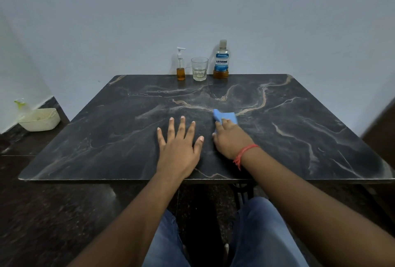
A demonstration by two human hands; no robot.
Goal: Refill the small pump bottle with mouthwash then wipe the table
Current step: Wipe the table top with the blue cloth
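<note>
A small clear pump bottle (pixel 180 67) with amber liquid in its lower part stands at the far edge of the dark marble table (pixel 106 138). To its right stand an empty-looking glass tumbler (pixel 199 68) and a mouthwash bottle (pixel 221 61), capped, with a little amber liquid at the bottom. My right hand (pixel 229 138) presses a blue cloth (pixel 227 116) onto the middle of the table, fingers on top of it. Flat on the table just left of it rests my left hand (pixel 179 144), fingers spread, holding nothing.
A pale plastic basket (pixel 40 119) with a spray bottle (pixel 21 106) behind it sits on the floor at the left by the wall. The table stands against a plain wall. My knees are under the near table edge.
</note>
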